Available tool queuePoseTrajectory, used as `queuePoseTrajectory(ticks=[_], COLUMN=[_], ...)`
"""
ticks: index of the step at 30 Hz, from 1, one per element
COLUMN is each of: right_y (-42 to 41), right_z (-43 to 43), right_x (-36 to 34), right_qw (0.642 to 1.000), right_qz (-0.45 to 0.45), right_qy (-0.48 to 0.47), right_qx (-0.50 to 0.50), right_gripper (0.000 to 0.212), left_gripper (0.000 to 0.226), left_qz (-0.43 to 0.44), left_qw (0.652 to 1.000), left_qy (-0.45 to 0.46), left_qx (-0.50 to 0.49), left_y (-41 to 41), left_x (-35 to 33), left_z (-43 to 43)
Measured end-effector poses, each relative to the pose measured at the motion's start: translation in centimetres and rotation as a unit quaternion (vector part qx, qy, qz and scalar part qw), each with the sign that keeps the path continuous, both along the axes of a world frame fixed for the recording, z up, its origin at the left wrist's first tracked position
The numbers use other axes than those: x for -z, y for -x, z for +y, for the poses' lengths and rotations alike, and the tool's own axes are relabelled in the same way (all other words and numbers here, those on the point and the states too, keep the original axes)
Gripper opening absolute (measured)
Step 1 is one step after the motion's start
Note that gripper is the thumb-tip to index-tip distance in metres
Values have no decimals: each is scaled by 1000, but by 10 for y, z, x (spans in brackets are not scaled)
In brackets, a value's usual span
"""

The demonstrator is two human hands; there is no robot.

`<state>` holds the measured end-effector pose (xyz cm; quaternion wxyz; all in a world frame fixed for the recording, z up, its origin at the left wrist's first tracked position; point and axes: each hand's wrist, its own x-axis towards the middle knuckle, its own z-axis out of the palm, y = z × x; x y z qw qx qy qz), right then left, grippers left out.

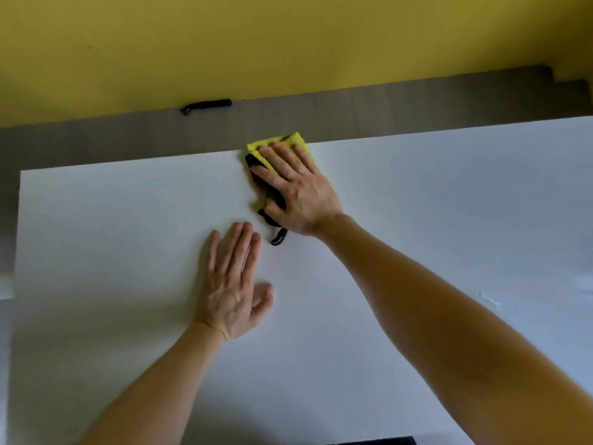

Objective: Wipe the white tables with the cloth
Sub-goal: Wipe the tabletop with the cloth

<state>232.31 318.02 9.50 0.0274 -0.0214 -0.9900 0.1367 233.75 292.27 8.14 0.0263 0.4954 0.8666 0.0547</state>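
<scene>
A white table (112, 226) fills most of the head view. A folded yellow cloth with black trim (282, 142) lies at the table's far edge, near the middle. My right hand (295, 187) presses flat on the cloth with straight fingers and covers most of it. A black loop of the cloth pokes out below the palm. My left hand (234, 284) rests flat on the bare tabletop, just in front and to the left of the cloth, fingers straight and together.
Beyond the table's far edge runs a strip of grey wood-look floor (353, 117), then a yellow wall (288, 36). A small black object (205, 106) lies at the foot of the wall. The table's left edge is near x 60.
</scene>
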Motion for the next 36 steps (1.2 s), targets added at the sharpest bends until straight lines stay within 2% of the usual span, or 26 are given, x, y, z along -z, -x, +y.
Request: queuePoseTrajectory(ticks=[1, 3, 6, 8, 9, 10, 13, 15, 17, 19, 21, 23, 25, 28, 29, 32, 34, 36], right_y=[-19, -61, -122, -124, -115, -104, -78, -83, -107, -148, -193, -218, -215, -196, -190, -184, -194, -213], right_z=[26, 85, 163, 167, 152, 130, 62, 66, 108, 164, 221, 259, 266, 211, 176, 95, 103, 148], right_x=[2, 5, 2, -1, -2, -2, 3, 2, 2, 3, -1, -8, -6, -3, -1, -2, -2, -1], right_qw=[1000, 989, 930, 895, 894, 908, 981, 994, 993, 977, 945, 927, 929, 923, 929, 974, 985, 981], right_qz=[3, 12, -8, -31, -32, -25, -22, -12, -14, -26, -48, -99, -109, -51, -38, -18, -15, -16], right_qy=[2, 0, -20, -22, -17, -12, 1, 8, 2, -12, -37, -64, -69, -33, -26, 14, 32, 23], right_qx=[22, 146, 366, 445, 447, 418, 191, 107, 116, 211, 320, 355, 348, 381, 368, 226, 169, 191], right_gripper=[75, 73, 72, 72, 73, 74, 76, 76, 77, 76, 75, 77, 81, 81, 78, 71, 77, 86], left_gripper=[98, 100, 99, 95, 92, 87, 73, 69, 66, 67, 71, 73, 73, 72, 72, 69, 69, 71], left_qz=[-1, 2, 4, 15, 18, 19, 9, -17, -38, -56, -60, -51, -50, -48, -49, -44, -40, -35], left_qw=[1000, 1000, 999, 999, 1000, 1000, 999, 996, 993, 990, 987, 988, 988, 988, 987, 987, 987, 988], left_qy=[5, 25, 40, 35, 22, 4, -41, -72, -82, -80, -61, -46, -57, -74, -84, -93, -86, -82], left_qx=[2, 2, 6, -1, -8, -12, 15, 40, 69, 105, 133, 141, 134, 128, 128, 126, 126, 126], left_y=[1, 2, 0, 0, 1, 1, -9, -20, -34, -47, -59, -63, -63, -64, -64, -64, -65, -64], left_x=[-1, -3, -2, 0, 0, 1, -1, -3, -4, -3, -1, 1, 4, 7, 8, 10, 8, 7], left_z=[0, 0, 0, 0, 2, 7, 48, 87, 122, 147, 159, 160, 159, 158, 159, 159, 159, 159])
